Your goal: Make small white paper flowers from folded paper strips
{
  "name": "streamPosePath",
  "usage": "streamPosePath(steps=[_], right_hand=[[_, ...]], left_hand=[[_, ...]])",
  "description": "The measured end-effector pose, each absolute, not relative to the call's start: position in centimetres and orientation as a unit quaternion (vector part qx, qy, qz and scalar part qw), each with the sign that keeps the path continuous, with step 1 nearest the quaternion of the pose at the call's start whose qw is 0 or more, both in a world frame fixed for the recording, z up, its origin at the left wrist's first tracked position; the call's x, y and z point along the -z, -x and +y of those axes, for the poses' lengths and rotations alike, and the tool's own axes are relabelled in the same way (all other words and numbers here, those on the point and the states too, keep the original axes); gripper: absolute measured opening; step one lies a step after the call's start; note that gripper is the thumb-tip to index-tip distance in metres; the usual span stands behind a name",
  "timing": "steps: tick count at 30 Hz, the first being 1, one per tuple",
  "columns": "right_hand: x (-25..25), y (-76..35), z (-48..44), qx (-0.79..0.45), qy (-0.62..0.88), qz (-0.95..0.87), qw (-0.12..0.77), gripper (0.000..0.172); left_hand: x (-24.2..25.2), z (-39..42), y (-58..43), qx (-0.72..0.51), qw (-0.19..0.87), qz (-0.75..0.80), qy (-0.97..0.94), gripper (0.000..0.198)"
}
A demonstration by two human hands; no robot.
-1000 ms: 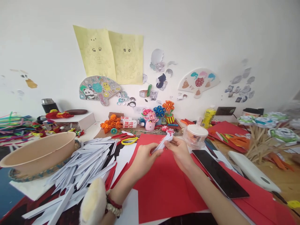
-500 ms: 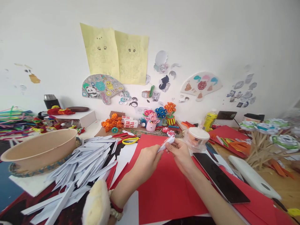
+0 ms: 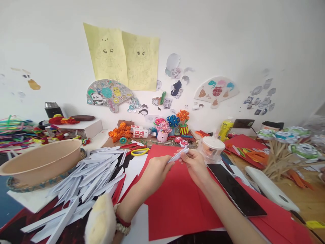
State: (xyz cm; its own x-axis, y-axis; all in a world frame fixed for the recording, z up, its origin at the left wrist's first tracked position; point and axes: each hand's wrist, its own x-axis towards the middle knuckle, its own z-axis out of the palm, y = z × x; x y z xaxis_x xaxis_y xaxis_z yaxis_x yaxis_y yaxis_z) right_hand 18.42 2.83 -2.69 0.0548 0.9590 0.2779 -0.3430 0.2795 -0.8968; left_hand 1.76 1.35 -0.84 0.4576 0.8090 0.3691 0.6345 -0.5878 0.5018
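Between both hands is a folded white paper strip [image 3: 177, 155], held slanting above a red paper sheet [image 3: 177, 200]. My left hand [image 3: 157, 167] is closed on the strip's lower left end, with a beaded band and a cream plush thing [image 3: 101, 218] at its wrist. My right hand [image 3: 195, 165] pinches the upper right end between thumb and fingers. To the left of my left hand lies a large heap of folded white paper strips [image 3: 88, 173]. Scissors with yellow handles [image 3: 140, 151] lie beyond the heap.
A beige basin [image 3: 43, 159] stands at the left. On the right are a black tablet [image 3: 235, 189], a white power bank [image 3: 271, 188], a lidded cup [image 3: 212, 147] and paper flowers on sticks [image 3: 279, 156]. Small flower pots [image 3: 162, 135] line the back.
The view has shifted slightly. Both hands keep hold of the paper strip, and the strip's angle has changed a little, with my right fingers moved slightly along it.
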Motion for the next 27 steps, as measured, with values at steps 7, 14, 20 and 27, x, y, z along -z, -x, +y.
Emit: streamPosePath(steps=[7, 14, 20, 27], right_hand=[[2.8, -18.5, 2.6, -0.496, 0.327, -0.444, 0.671, 0.029], [2.5, -18.5, 2.4, -0.505, 0.326, -0.442, 0.666, 0.028], [2.3, -18.3, 2.7, -0.505, 0.336, -0.456, 0.651, 0.033], [2.7, -18.3, 2.6, -0.466, 0.363, -0.454, 0.667, 0.035]], left_hand=[[1.7, 0.7, -2.6, -0.307, 0.142, 0.412, -0.846, 0.023], [1.7, 0.4, -3.1, -0.332, 0.190, 0.411, -0.828, 0.025], [1.7, 0.9, -2.5, -0.347, 0.277, 0.398, -0.803, 0.029], [2.1, 0.8, -3.4, -0.362, 0.482, 0.339, -0.723, 0.036]])
